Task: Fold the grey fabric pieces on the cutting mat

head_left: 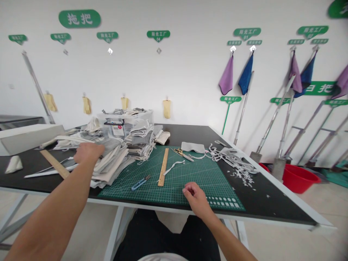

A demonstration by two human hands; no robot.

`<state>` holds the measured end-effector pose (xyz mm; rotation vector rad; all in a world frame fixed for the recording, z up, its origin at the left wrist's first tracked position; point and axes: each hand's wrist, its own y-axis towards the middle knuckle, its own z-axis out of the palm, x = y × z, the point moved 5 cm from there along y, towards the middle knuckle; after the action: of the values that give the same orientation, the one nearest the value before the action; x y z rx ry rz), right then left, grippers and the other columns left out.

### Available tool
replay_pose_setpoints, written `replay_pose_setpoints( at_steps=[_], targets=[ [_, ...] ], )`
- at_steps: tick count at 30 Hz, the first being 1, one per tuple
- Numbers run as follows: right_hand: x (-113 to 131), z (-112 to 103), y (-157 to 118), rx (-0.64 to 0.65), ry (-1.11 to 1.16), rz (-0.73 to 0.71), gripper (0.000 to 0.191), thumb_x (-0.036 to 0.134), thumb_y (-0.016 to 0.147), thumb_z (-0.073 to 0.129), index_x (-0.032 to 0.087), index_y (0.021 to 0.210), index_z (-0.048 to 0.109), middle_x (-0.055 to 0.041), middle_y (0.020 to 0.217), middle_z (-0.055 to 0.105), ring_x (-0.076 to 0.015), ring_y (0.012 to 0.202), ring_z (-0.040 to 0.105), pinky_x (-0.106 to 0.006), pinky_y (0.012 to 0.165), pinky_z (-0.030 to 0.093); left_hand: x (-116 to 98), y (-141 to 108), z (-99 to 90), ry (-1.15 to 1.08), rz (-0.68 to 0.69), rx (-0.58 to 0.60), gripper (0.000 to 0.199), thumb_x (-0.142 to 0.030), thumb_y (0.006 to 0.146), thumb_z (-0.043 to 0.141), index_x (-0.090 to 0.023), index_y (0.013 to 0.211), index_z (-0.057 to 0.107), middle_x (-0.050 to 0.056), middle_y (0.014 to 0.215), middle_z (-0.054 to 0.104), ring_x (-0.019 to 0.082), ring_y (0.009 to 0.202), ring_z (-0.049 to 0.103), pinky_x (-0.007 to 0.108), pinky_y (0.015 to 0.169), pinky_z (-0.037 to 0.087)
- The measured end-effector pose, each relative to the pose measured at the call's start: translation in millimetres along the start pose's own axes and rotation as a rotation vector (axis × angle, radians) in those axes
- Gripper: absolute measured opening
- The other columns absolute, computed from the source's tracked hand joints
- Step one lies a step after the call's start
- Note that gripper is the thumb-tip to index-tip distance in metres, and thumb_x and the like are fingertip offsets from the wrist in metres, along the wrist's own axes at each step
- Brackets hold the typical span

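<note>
My left hand (89, 151) reaches onto the pile of folded grey and white cloth pieces (111, 163); its fingers bend over the top layer, and their tips are too unclear to tell whether they grip it. Low on the right part of the green cutting mat (190, 177), my right hand (196, 195) rests with curled fingers, and what it holds, if anything, is hidden. Between the hands lie a wooden ruler (162, 168), blue thread snips (140, 182) and a white cord (174, 166). Scissors (183, 153) lie beside a flat grey cloth piece (193, 147) near the mat's back edge.
A clear plastic box (114, 127) filled with cloth stands behind the pile. A white box (29, 136) and a second ruler (54, 164) are at the left. Cloth strips and scraps (239, 163) lie at the right. A red basin (300, 179) is on the floor beyond the table.
</note>
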<state>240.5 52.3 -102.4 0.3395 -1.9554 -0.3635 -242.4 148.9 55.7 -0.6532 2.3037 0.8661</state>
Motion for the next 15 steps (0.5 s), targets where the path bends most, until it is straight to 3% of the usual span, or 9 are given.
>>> replay_pose_setpoints(
  at_steps=[3, 6, 10, 15],
  targets=[
    [-1.0, 0.5, -0.2, 0.003, -0.004, 0.005, 0.022, 0.036, 0.088, 0.052, 0.021, 0.072, 0.054, -0.0034, 0.086, 0.058, -0.0165, 0.072, 0.053, -0.03, 0.068, 0.043, -0.1, -10.3, -5.6, 0.168, -0.098, -0.132, 0.068, -0.034, 0.074, 0.064, 0.011, 0.118, 0.038, 0.039, 0.128, 0.036, 0.051, 0.118, 0.038, 0.069, 0.081, 0.038],
    [-3.4, 1.1, 0.3, -0.008, -0.002, 0.004, 0.021, 0.036, 0.088, 0.052, 0.021, 0.075, 0.055, -0.0023, 0.082, 0.057, -0.0161, 0.07, 0.052, -0.03, 0.067, 0.043, -18.2, -27.9, -0.1, 0.264, 0.08, -0.159, 0.057, -0.039, 0.085, 0.048, 0.005, 0.121, 0.041, 0.034, 0.134, 0.034, 0.048, 0.124, 0.032, 0.065, 0.087, 0.037],
    [-4.8, 1.5, 1.0, -0.004, 0.008, -0.006, 0.021, 0.036, 0.088, 0.053, 0.02, 0.075, 0.055, -0.0035, 0.086, 0.059, -0.0163, 0.071, 0.053, -0.03, 0.068, 0.044, -36.9, -40.7, 23.9, 0.35, 0.331, -0.041, 0.051, -0.048, 0.083, 0.047, -0.006, 0.111, 0.055, 0.027, 0.124, 0.05, 0.043, 0.12, 0.041, 0.061, 0.091, 0.038],
    [-3.8, -1.2, 0.8, -0.005, 0.016, 0.017, 0.021, 0.036, 0.087, 0.053, 0.02, 0.074, 0.056, -0.003, 0.083, 0.06, -0.0163, 0.071, 0.054, -0.029, 0.066, 0.045, -25.9, -29.2, 46.6, 0.416, 0.333, 0.075, 0.029, -0.035, 0.073, 0.057, -0.009, 0.085, 0.063, 0.027, 0.1, 0.062, 0.043, 0.101, 0.055, 0.057, 0.079, 0.043]
  ],
)
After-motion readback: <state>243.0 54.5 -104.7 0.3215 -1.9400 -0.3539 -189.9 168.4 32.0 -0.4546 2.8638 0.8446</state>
